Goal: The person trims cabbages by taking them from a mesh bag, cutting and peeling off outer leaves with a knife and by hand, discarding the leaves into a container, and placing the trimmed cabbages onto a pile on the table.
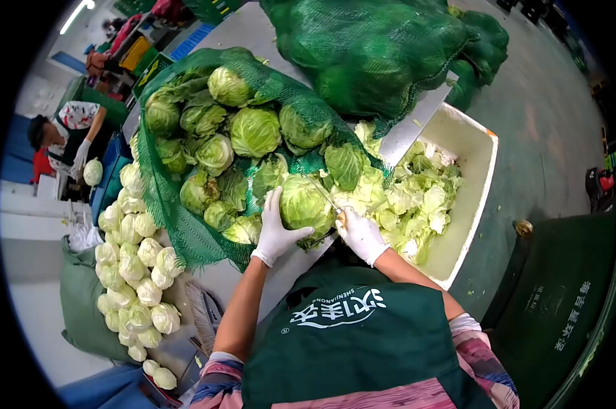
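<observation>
A round green cabbage (305,206) lies in front of me at the mouth of a green mesh sack. My left hand (278,230), in a white glove, grips its left side with thumb and fingers apart. My right hand (362,235), also gloved, is closed around the handle of a knife (325,193). The blade reaches up and left across the right side of the cabbage. More cabbages (254,132) with loose outer leaves fill the opened mesh sack (159,198). Close to my right hand, trimmed leaves (417,211) lie heaped in a white bin (473,198).
Full green mesh sacks (376,54) lie at the back of the table. Peeled cabbages (134,273) are piled at left, near a brush (202,313). A co-worker (72,133) with white gloves stands at far left. A dark green bin (553,300) stands at right.
</observation>
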A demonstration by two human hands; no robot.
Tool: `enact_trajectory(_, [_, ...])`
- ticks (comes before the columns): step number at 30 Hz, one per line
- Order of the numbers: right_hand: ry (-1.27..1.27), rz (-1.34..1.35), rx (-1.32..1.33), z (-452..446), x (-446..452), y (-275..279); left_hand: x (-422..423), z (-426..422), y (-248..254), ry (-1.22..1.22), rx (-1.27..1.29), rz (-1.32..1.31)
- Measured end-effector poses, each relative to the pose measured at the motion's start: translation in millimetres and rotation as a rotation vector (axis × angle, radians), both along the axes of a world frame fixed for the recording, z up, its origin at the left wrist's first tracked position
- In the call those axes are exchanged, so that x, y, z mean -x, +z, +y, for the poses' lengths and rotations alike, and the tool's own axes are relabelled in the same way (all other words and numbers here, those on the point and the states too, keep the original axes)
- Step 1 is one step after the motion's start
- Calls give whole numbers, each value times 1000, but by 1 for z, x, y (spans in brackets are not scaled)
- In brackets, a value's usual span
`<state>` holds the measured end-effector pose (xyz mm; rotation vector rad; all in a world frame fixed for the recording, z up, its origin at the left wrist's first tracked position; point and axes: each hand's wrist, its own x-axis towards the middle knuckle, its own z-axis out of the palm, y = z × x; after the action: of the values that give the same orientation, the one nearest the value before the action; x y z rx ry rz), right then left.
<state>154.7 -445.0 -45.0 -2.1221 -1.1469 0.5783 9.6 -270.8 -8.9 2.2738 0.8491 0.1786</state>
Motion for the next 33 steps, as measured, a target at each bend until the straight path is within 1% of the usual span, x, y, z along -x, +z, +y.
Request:
enact_trajectory(1, [30, 1, 3, 0, -1, -1, 0, -1, -3, -6, 22, -40])
enact_trajectory(2, [21, 3, 5, -1, -1, -1, 1, -3, -5, -15, -10, -55])
enact_trajectory(3, [53, 4, 56, -1, -2, -1, 2, -6, -6, -21, -7, -54])
enact_trajectory(5, [125, 8, 161, -1, -3, -1, 2, -12, -6, -32, -107, -4])
enact_trajectory(6, [97, 34, 212, 1, -1, -5, 1, -16, -8, -47, -136, -19])
enact_trajectory(8, [106, 39, 215, -1, -1, -12, 0, -20, -8, -51, -151, -8])
enact_trajectory(9, [120, 43, 215, -1, -3, -8, -1, -21, -7, -48, -169, 3])
enact_trajectory(10, [135, 41, 296, -1, -3, 0, -1, -22, -7, -52, -175, -3])
enact_trajectory(13, [134, 95, 382, 0, -3, 8, 0, -26, -8, -61, -211, -14])
enact_trajectory(15, [124, 65, 391, 5, -2, -29, -5, -29, -5, -31, -191, 6])
enact_trajectory(16, [126, 29, 440, 15, -3, -33, -8, -31, -3, -1, -185, 17])
enact_trajectory(17, [125, 21, 439, 18, -9, -33, -12, -31, -3, 0, -187, 9])
enact_trajectory(19, [200, 129, 550, 22, -16, -13, -15, -32, -1, -19, -246, 47])
enact_trajectory(20, [232, 130, 566, 24, -19, 0, -12, -30, -1, -24, -223, 11])
enact_trajectory(21, [230, 126, 565, 24, -16, -4, -7, -27, -3, -23, -224, 7])
enact_trajectory(23, [207, 78, 469, 21, -4, -25, 6, -22, -10, -48, -198, -40])
enact_trajectory(24, [250, 90, 541, 21, -3, -32, 9, -22, -12, -27, -136, -69])
enact_trajectory(25, [158, 170, 561, 26, 3, -46, 17, -27, -15, -20, -133, -62])
enact_trajectory(27, [93, 60, 397, 24, 12, -61, 22, -22, -24, -22, -125, -128])
enact_trajectory(28, [176, 321, 560, 30, 2, -36, 29, -21, -29, -5, -104, -188])
enact_trajectory(29, [141, 555, 648, 29, -5, 9, 34, -22, -31, -9, -106, -186])
enact_trajectory(30, [103, 544, 555, 27, -3, 6, 33, -19, -33, -6, -84, -252])
enact_trajectory(32, [59, 539, 468, 16, 7, -23, 28, -23, -27, 15, -39, -334])
enact_trajectory(33, [38, 552, 285, 13, 6, -51, 23, -25, -23, 8, -41, -337])
